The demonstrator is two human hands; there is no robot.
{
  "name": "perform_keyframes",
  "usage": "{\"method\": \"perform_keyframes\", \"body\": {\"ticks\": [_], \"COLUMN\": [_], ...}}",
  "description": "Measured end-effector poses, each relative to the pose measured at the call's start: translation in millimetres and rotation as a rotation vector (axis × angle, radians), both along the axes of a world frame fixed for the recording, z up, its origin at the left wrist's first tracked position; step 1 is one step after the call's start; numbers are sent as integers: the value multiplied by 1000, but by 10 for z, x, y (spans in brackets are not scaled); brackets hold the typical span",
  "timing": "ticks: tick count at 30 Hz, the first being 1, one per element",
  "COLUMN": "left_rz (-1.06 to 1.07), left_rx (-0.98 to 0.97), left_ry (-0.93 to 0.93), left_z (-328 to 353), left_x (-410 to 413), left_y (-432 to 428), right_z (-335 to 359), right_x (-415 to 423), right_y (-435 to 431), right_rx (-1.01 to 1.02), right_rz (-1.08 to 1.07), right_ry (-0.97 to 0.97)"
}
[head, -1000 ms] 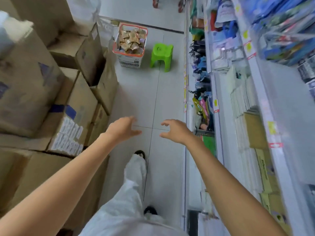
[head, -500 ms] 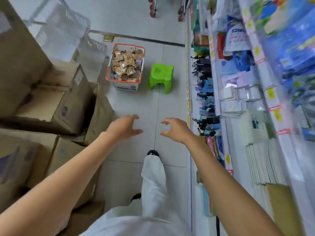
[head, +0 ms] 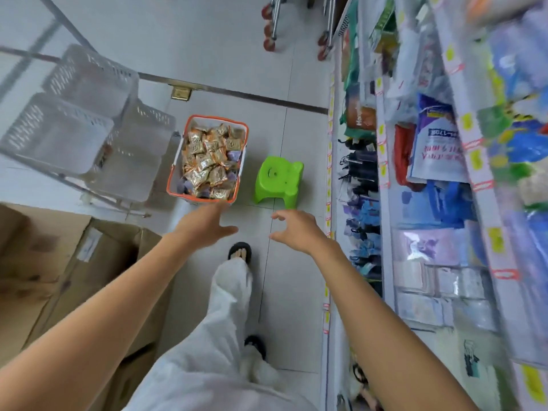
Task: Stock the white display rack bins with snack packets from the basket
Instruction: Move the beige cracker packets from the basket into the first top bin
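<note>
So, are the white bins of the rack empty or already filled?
Empty, as far as shown: the two upper white bins show bare bottoms. The snack packets lie in the basket. Lower bins are partly hidden.

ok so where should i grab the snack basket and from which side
Probably the basket's orange rim, left hand and right hand each on a long side, coming down from above. It stands upright on the floor, heaped with packets, so the rim is the clear edge.

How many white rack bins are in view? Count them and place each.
3. The far bin sits at the back, the left bin in front of it, and the lower bin beside the basket. Others may be hidden beneath.
</note>
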State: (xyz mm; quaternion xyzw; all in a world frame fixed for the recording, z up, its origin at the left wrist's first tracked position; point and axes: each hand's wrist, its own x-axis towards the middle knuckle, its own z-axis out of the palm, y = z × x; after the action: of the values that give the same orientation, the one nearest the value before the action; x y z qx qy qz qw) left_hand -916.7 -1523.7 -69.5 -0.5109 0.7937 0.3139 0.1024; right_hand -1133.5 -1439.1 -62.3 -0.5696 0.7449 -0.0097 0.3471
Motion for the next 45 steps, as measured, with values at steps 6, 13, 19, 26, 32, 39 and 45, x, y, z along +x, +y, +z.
{"method": "perform_keyframes", "body": {"ticks": [6, 13, 19, 26, 32, 39, 45], "left_rz": [15, 112, 321, 544, 746, 1036, 1330], "left_rx": [-69, -62, -17, 29, 56, 162, 252], "left_ry": [27, 13, -66, -58, 35, 47, 56], "left_z": [-174, -59, -156, -413, -550, -798, -1532], "left_x": [-581, -987, -1024, -796, -613, -478, -613], "left_y": [-1376, -2609, -3235, -3642, -3953, -4153, -4440], "right_z": [-91, -55, -181, -328, -570, -1024, -1913], "right_x": [-536, -1073, -1310, -1035, -637, -240, -25], "right_y": [-1523, -2956, -4076, -5158, -5853, -6562, -7114], "right_rx": [13, -13, 9, 87, 117, 171, 248], "right_rz": [45, 112, 333, 599, 790, 1022, 1177], "right_ry": [53, 58, 33, 85, 119, 109, 63]}}
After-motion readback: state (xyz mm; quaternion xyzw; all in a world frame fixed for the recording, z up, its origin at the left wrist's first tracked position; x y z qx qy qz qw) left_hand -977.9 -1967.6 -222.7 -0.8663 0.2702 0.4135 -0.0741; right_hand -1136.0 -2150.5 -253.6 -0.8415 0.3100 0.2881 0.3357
